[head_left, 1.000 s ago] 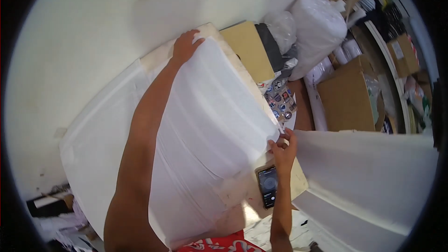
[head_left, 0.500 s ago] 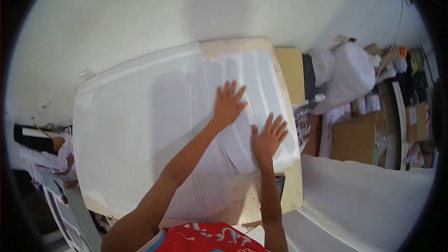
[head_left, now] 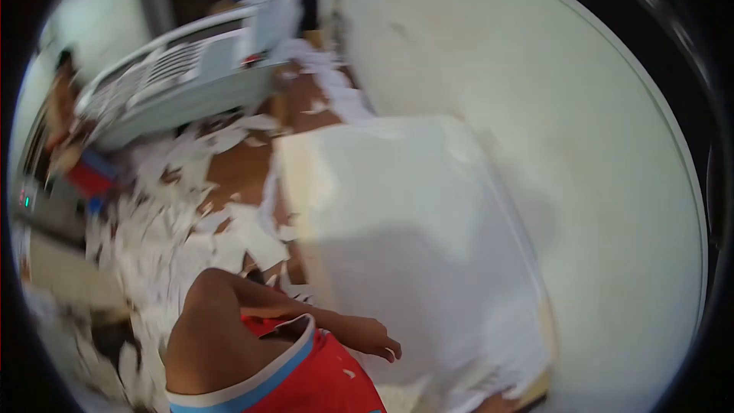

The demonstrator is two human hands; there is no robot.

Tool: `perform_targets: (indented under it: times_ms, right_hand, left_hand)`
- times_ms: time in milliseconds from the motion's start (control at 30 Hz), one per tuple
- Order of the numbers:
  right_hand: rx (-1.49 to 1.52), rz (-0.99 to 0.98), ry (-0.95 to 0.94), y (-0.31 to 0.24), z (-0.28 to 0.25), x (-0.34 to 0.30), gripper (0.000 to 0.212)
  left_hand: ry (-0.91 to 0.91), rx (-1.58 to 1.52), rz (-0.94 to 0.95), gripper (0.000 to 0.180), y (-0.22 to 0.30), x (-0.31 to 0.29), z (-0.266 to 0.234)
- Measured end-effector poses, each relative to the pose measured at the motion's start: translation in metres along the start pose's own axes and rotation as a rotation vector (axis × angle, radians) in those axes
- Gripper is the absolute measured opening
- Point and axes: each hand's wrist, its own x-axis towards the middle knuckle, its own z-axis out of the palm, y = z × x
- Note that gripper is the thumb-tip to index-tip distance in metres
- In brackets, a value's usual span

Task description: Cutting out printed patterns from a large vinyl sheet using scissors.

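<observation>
while the left hand (head_left: 373,338) is loosely curled, whether on anything cannot be told, the white sheet (head_left: 413,260) is spread ahead and rightward, long axis pointed away; the blurred right hand's (head_left: 497,404) grip cannot be made out.

A pale wall (head_left: 612,183) and a reddish-brown floor (head_left: 233,176) thick with white scraps (head_left: 252,233).
The wall rises to the right of the left hand's fingers (head_left: 392,349) and runs on beyond them, scuffed toward its far end, with a soft shadow (head_left: 527,203) across it; well to the left of the fingers the scraps lie densest, bare floor showing between them; far beyond the fingers, also leftward, a long grey-white unit (head_left: 191,103) with a slatted top stands at a slant, and nearer than its left end sits a blurred red-and-blue box (head_left: 92,172); farthest left of the fingers, a small green light (head_left: 27,201) glows.
</observation>
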Motion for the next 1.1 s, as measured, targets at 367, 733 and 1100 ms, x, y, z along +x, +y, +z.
perform_targets:
  times_ms: [367,733,1100]
  right_hand:
    - [1.939,0.576,-0.405,-0.409,-0.216,0.258,0.048]
    - [2.377,-0.555,-1.15,-0.871,-0.452,0.442,0.051]
    - [1.639,-0.404,-0.74,-1.317,-0.444,0.603,0.046]
  left_hand:
    - [0.67,0.139,-0.671,0.061,-0.085,-0.339,-0.107]
    - [1.562,-1.312,-0.546,0.072,-0.268,-0.53,0.041]
    - [1.065,-0.829,-1.351,0.062,-0.428,-0.64,0.011]
